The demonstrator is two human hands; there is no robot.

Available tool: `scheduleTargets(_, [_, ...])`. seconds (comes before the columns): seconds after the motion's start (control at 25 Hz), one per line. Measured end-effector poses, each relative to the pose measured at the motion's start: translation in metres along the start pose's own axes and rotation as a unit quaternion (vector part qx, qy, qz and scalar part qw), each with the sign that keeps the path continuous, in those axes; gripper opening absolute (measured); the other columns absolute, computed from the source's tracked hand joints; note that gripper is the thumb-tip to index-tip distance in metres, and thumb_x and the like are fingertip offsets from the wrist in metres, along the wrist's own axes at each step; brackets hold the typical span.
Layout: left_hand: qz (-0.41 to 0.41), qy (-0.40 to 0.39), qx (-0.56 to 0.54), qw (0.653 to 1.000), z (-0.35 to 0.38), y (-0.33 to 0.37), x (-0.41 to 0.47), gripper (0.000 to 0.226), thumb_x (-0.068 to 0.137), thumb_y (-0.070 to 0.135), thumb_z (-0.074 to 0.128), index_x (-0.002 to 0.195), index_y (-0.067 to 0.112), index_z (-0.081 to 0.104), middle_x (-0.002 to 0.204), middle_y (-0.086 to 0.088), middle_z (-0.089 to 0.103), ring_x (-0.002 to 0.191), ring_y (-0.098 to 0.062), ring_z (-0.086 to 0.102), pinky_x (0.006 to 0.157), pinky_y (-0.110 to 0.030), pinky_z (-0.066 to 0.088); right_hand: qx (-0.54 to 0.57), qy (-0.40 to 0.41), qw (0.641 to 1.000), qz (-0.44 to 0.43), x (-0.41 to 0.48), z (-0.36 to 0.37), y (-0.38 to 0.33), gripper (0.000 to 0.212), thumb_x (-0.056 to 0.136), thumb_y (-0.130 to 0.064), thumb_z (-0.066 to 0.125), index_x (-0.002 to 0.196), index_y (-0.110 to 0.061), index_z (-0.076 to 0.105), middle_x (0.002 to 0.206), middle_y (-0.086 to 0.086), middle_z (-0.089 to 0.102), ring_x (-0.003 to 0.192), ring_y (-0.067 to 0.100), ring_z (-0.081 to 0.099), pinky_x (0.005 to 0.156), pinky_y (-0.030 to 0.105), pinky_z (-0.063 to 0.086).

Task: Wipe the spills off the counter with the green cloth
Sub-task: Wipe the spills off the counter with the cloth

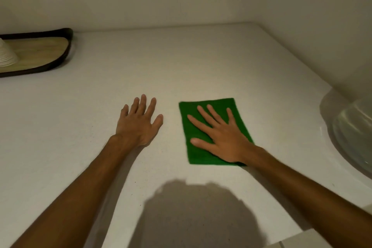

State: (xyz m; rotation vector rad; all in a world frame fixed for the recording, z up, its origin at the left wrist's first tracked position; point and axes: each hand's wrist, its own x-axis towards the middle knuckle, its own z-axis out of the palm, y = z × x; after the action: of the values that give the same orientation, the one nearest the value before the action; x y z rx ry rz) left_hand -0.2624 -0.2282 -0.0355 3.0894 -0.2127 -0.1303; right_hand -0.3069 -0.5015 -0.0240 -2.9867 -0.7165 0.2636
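- green cloth (213,131) lies flat on the white counter (181,62), right of centre, folded into a rectangle, near the front edge.
- right hand (221,137) presses palm-down on it, fingers splayed wide, no pinch; heel of the hand sits at its near right corner.
- left hand (138,123) rests flat on bare counter just beside the cloth, fingers spread, holding nothing.
- Handling guess: soft, light, limp. Flat-palm pressure drives it best; the folded layers may creep apart or bunch under shear.
- Counter looks smooth, so the cloth should slide easily.
- No spill visible here; surface reads dry, cannot tell more.
- Tray (50,54) far left and clear dome lid (354,133) at right are well apart from it.
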Motion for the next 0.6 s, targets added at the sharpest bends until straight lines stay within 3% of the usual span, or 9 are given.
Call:
scheduleTargets(0.08, [-0.002, -0.006, -0.006, 1.0, 0.0, 0.0, 0.001, 0.071, 0.092, 0.063, 0.002, 0.154, 0.029, -0.007, 0.163, -0.005, -0.011, 0.151, -0.024, -0.008, 0.121, -0.047, 0.002, -0.028, -0.008, 0.999, -0.026, -0.022, -0.002, 0.04, 0.072, 0.087, -0.083, 0.003, 0.151, -0.055, -0.015, 0.165, -0.012, -0.021, 0.153, 0.018, -0.021, 0.118, 0.065, -0.013])
scheduleTargets(0.16, [-0.003, -0.01, -0.013, 1.0, 0.0, -0.001, 0.001, 0.072, 0.092, 0.064, 0.002, 0.154, 0.029, -0.008, 0.163, -0.005, -0.012, 0.15, -0.024, -0.009, 0.121, -0.048, 0.0, -0.034, -0.009, 0.999, 0.035, -0.012, -0.009, 0.087, 0.078, 0.081, -0.088, -0.004, 0.151, -0.056, -0.014, 0.166, -0.013, -0.019, 0.154, 0.018, -0.017, 0.119, 0.066, -0.007])
scheduleTargets(0.28, [-0.002, -0.014, -0.025, 1.0, 0.0, -0.001, 0.0, 0.072, 0.092, 0.064, 0.002, 0.154, 0.028, -0.008, 0.162, -0.005, -0.014, 0.15, -0.023, -0.012, 0.121, -0.048, -0.002, 0.004, 0.023, 0.977, 0.21, 0.04, -0.02, 0.141, 0.084, 0.082, -0.088, 0.0, 0.156, -0.048, -0.002, 0.168, -0.005, -0.01, 0.156, 0.025, -0.007, 0.116, 0.07, -0.008])
scheduleTargets(0.44, [0.006, -0.024, -0.045, 0.999, -0.006, -0.007, -0.002, 0.073, 0.092, 0.065, 0.003, 0.154, 0.029, -0.008, 0.163, -0.002, -0.014, 0.15, -0.02, -0.013, 0.121, -0.048, -0.003, 0.087, 0.063, 0.886, 0.452, 0.121, -0.033, 0.1, 0.09, 0.086, -0.077, 0.0, 0.161, -0.027, 0.004, 0.168, 0.017, 0.0, 0.153, 0.043, -0.001, 0.108, 0.08, 0.001])
scheduleTargets(0.52, [-0.003, 0.014, -0.057, 0.998, -0.01, -0.02, -0.011, 0.072, 0.092, 0.064, 0.002, 0.154, 0.029, -0.007, 0.163, 0.0, -0.013, 0.149, -0.019, -0.015, 0.12, -0.05, -0.006, 0.097, 0.068, 0.905, 0.409, 0.146, -0.032, 0.034, 0.089, 0.088, -0.074, -0.001, 0.161, -0.023, 0.006, 0.167, 0.022, 0.001, 0.152, 0.046, 0.0, 0.107, 0.081, -0.001])
scheduleTargets(0.6, [-0.027, 0.057, -0.055, 0.996, -0.015, -0.042, -0.021, 0.071, 0.092, 0.061, -0.001, 0.154, 0.028, -0.006, 0.163, 0.001, -0.01, 0.149, -0.018, -0.014, 0.12, -0.051, -0.005, 0.07, 0.067, 0.96, 0.261, 0.146, -0.016, -0.039, 0.083, 0.092, -0.074, 0.001, 0.16, -0.027, 0.004, 0.168, 0.015, -0.003, 0.153, 0.042, -0.005, 0.108, 0.08, -0.009])
